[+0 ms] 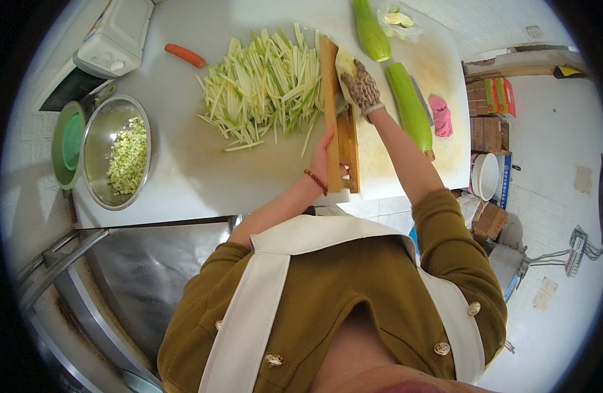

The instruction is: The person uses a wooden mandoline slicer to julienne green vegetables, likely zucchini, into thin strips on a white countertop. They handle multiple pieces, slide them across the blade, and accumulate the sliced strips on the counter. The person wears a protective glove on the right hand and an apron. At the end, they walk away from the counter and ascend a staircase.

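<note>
My left hand [322,156] grips the near end of a wooden slicing board, likely a mandoline [334,162], which stands tilted on its side edge. My right hand [363,89], in a brown-and-white knitted glove, holds a pale cut piece of zucchini [344,61] against the slicer's right face. Part of that piece is hidden by the gloved fingers. Left of the slicer spreads a heap of pale-green zucchini strips [264,83]. A whole zucchini [410,108] lies just right of my right forearm, and another zucchini [371,32] lies farther back.
A knife [422,100] lies partly behind the nearer zucchini, beside a pink cloth [441,117]. A plastic bag [402,22] holds zucchini pieces. A carrot [184,55] lies back left. At left are a steel bowl [94,162] of diced vegetable and a green basin [61,169].
</note>
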Demonstrator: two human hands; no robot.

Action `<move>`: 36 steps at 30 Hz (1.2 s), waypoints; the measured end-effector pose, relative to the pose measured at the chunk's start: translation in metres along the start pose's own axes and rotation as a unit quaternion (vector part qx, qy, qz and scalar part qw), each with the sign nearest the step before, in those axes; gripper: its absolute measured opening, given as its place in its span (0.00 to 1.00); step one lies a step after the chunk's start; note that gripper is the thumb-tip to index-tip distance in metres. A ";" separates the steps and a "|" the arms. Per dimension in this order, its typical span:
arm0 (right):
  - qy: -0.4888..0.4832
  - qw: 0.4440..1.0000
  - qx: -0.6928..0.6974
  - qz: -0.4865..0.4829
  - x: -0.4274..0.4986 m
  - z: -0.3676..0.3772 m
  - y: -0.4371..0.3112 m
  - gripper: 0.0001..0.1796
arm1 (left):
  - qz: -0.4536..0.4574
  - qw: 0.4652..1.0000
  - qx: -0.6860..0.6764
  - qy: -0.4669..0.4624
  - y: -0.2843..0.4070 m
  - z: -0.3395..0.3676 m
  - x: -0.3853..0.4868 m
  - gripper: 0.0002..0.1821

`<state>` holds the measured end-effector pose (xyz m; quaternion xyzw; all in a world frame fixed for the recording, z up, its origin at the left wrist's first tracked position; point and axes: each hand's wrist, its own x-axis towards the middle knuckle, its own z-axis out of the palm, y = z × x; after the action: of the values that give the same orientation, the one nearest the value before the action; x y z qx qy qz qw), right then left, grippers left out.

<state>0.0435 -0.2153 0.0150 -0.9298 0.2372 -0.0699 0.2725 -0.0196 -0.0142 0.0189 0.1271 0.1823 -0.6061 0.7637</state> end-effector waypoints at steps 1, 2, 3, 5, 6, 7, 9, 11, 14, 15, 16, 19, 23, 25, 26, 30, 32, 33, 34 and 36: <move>-0.032 0.999 -0.009 -0.026 -0.024 -0.008 -0.003 0.37 | 0.002 1.000 0.007 0.009 0.008 0.001 0.002 0.27; -0.062 0.997 -0.018 -0.041 -0.049 -0.019 -0.011 0.37 | 0.005 1.000 0.017 0.019 0.014 0.003 0.003 0.27; -0.097 0.982 -0.135 -0.089 -0.078 -0.025 -0.024 0.38 | 0.006 1.000 0.017 0.019 0.018 0.006 0.004 0.27; -0.120 0.991 0.052 -0.006 -0.135 -0.039 -0.044 0.37 | 0.038 0.999 0.021 0.011 0.019 0.011 0.007 0.28; -0.114 0.993 0.004 0.032 -0.147 -0.040 -0.050 0.36 | 0.032 0.998 -0.008 -0.050 0.015 0.012 0.008 0.28; -0.125 0.989 -0.048 0.056 -0.151 -0.038 -0.053 0.35 | 0.011 1.000 -0.011 -0.008 0.010 0.012 0.009 0.28; -0.021 0.997 -0.064 -0.036 -0.137 -0.027 -0.054 0.34 | -0.022 1.000 -0.010 0.016 0.002 0.008 0.010 0.28; 0.030 0.996 -0.077 -0.040 -0.103 -0.013 -0.044 0.33 | 0.002 1.000 0.016 -0.013 -0.002 0.000 0.012 0.28; 0.068 0.991 -0.084 0.084 -0.051 0.008 -0.039 0.31 | -0.017 0.999 0.009 -0.031 -0.007 -0.012 0.012 0.30; 0.091 0.987 -0.095 0.094 -0.034 0.012 -0.040 0.30 | -0.018 0.999 -0.002 -0.046 -0.010 -0.013 0.010 0.30; 0.093 0.985 -0.065 0.126 -0.018 0.011 -0.039 0.29 | -0.024 0.998 -0.009 -0.052 -0.012 -0.014 0.009 0.31; 0.131 0.976 0.093 0.147 0.010 0.007 -0.037 0.27 | -0.049 0.997 -0.023 -0.046 -0.014 -0.013 0.001 0.30; 0.084 0.736 0.601 0.301 0.001 -0.008 -0.010 0.22 | -0.007 0.998 -0.023 -0.057 0.006 -0.014 -0.001 0.31; 0.057 0.552 0.762 0.333 -0.017 -0.014 0.004 0.16 | -0.032 0.996 -0.046 -0.069 0.012 -0.014 0.002 0.31; 0.016 0.532 0.778 0.335 -0.026 -0.019 0.009 0.15 | -0.030 0.997 -0.035 -0.065 0.014 -0.014 0.003 0.31; -0.023 0.760 0.603 0.243 -0.069 -0.035 0.001 0.22 | -0.028 0.995 -0.002 -0.095 0.017 -0.006 0.007 0.31; -0.004 0.932 0.338 0.134 -0.098 -0.026 -0.015 0.25 | -0.022 0.998 0.015 -0.063 0.017 -0.001 0.007 0.31; 0.012 0.980 0.177 0.093 -0.112 -0.021 -0.021 0.26 | -0.006 0.998 0.027 -0.049 0.017 0.000 0.008 0.31; 0.027 0.976 0.200 0.085 -0.123 -0.015 -0.026 0.28 | -0.033 0.998 0.002 -0.047 0.015 0.001 0.007 0.31; -0.007 0.975 0.163 0.149 -0.126 -0.005 -0.028 0.30 | -0.026 0.999 0.018 -0.031 0.012 0.001 0.006 0.31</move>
<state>-0.0575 -0.1367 0.0345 -0.8273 0.3569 -0.0599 0.4297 -0.0066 -0.0172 0.0165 0.1171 0.1507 -0.6322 0.7510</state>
